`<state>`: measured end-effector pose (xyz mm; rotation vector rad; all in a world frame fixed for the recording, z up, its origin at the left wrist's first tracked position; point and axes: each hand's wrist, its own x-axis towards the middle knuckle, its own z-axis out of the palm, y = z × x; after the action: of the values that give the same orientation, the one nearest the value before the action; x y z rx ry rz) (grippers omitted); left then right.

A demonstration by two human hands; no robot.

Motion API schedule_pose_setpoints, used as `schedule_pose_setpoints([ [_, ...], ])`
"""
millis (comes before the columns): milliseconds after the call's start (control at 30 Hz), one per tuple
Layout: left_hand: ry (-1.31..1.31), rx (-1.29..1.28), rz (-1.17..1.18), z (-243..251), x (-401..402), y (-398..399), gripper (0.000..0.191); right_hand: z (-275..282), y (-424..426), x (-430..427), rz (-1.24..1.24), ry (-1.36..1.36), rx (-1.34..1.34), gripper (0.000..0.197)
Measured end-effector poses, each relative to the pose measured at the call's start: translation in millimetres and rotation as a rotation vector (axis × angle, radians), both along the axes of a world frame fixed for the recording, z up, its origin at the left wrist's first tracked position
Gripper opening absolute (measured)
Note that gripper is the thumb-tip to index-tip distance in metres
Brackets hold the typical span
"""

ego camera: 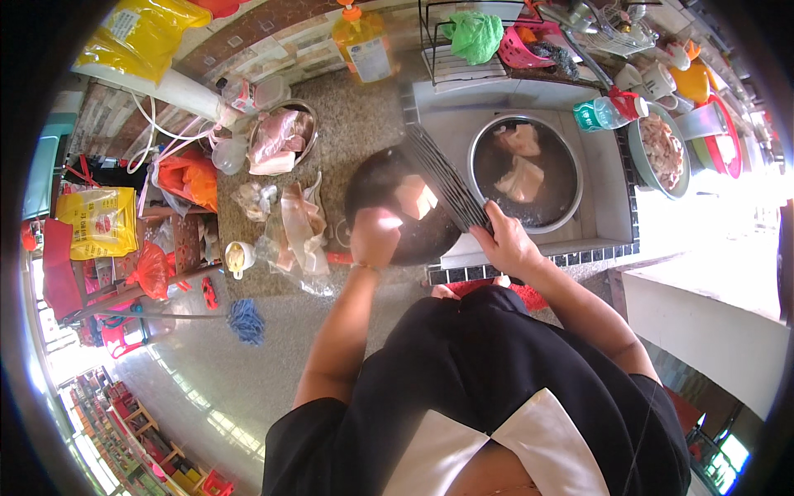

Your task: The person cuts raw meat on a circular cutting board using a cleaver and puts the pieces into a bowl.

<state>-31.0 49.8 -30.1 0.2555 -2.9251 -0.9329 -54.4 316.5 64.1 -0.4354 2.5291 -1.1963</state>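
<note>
My right hand [510,243] is closed around the near end of a long dark ridged tool [448,180], possibly a bundle of sticks, which slants up and left. Beneath its left side lies a dark round pan or board [378,180] bearing a pale block of meat [416,197]. My left hand [375,237], curled at that round thing's lower left edge, is washed by glare; what its fingers touch is hidden. Right of the tool, a steel basin [581,180] of dark liquid in the tiled sink holds meat pieces [521,180].
On the stone counter [347,118] stand a bowl of raw meat [275,139], loose skin or meat on plastic [302,223], a white cup [239,257] and an orange pump bottle [365,46]. A water bottle [605,113] and a bowl of cut meat [662,149] lie right of the sink.
</note>
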Motion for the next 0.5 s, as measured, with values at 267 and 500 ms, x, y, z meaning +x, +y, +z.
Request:
schedule_pose_setpoints([
  [267,0.292,0.056,-0.084,0,25,-11,0.035,-1,7,38,0.153,0.018,0.175,0.032],
  [500,0.167,0.141,-0.188,14,26,-9,0.011,-13,-25,48,0.275,-0.017,0.328,0.027],
])
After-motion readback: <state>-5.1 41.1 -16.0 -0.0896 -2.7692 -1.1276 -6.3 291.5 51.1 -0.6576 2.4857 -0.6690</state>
